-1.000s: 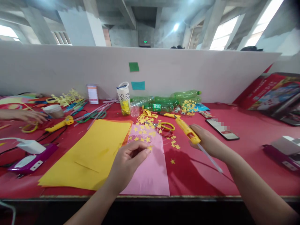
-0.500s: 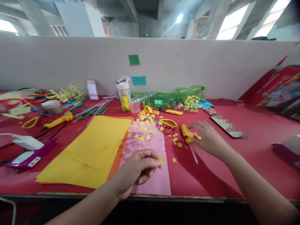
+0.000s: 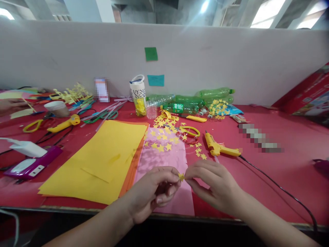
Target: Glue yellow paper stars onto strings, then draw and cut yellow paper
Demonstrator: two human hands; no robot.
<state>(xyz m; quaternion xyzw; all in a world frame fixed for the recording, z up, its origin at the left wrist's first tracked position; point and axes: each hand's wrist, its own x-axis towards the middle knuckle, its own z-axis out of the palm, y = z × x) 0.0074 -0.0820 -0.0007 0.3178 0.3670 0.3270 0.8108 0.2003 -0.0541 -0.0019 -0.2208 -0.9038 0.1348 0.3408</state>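
Note:
A small yellow star (image 3: 181, 177) is pinched in the fingertips of my left hand (image 3: 156, 188), above the near part of a pink sheet (image 3: 174, 200). From the right, my right hand (image 3: 214, 183) meets it, thumb and index finger pressed together at the star's edge. A yellow glue gun (image 3: 218, 149) lies on the red table just beyond my right hand, its nozzle pointing away. Many loose yellow stars (image 3: 160, 148) are scattered over the far part of the pink sheet. To its left lies a stack of yellow paper (image 3: 100, 161) over orange sheets.
Green plastic bottles (image 3: 191, 104) lie along the grey partition, beside a patterned cup (image 3: 138, 96). Yellow-handled scissors (image 3: 190, 131) and a yellow cutter (image 3: 196, 118) are mid-table. A purple power strip (image 3: 33, 168) sits left. Another person's hand (image 3: 11, 105) shows at the far left.
My right hand has let go of the glue gun and moved left and nearer, up to the star in my left hand. The glue gun now lies on the table. The view has tilted down slightly.

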